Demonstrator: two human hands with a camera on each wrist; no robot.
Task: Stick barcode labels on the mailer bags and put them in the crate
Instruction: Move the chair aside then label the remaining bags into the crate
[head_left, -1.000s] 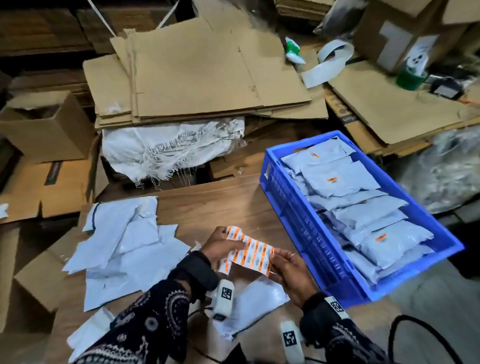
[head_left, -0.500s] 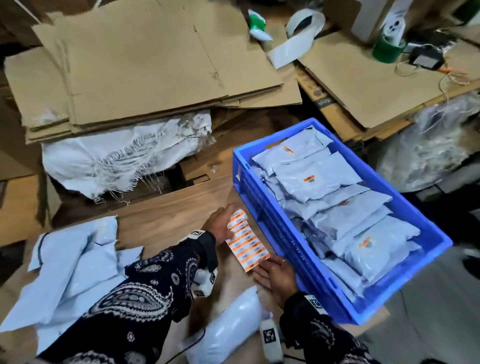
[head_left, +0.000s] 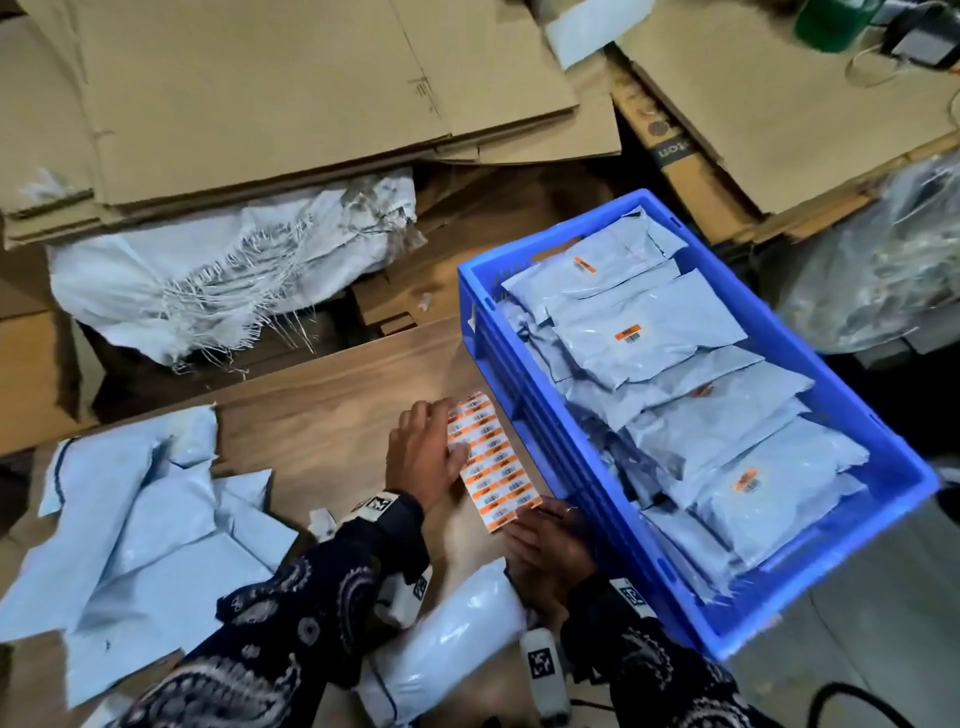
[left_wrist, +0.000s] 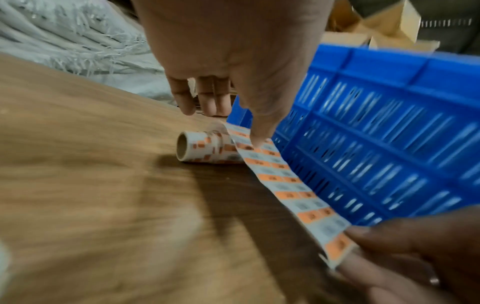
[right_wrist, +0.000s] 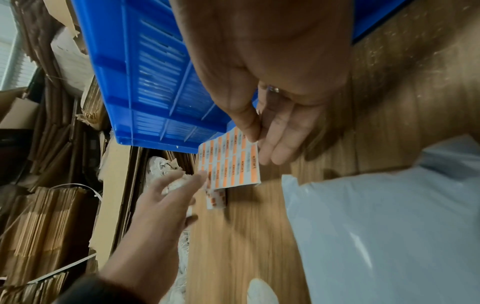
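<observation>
Nearest the person, a filled mailer bag (head_left: 457, 618) lies on the wooden table (head_left: 322, 395), between the two patterned sleeves (head_left: 291, 613).

The right hand (head_left: 545, 540) pinches the near end of the label strip (head_left: 491, 460) — thumb on top, fingers beneath, as the right wrist view shows. The strip carries orange-and-white barcode labels and runs away from the person just beside the near wall of the blue crate (head_left: 524, 415).

The left hand (head_left: 423, 452) sits at the strip's far portion, fingers straight; the left wrist view shows its thumb (left_wrist: 259, 131) pressing down on the strip. In that view the strip ends in a small label roll (left_wrist: 205, 148) lying on the table, just beside the crate.

To the left, a loose pile of empty mailer bags (head_left: 140, 525) lies on the table.

The crate holds stacked filled bags (head_left: 691, 415) — several show an orange barcode label.

Beyond the table lie a frayed white woven sack (head_left: 218, 280) and flattened cardboard sheets (head_left: 291, 83).
</observation>
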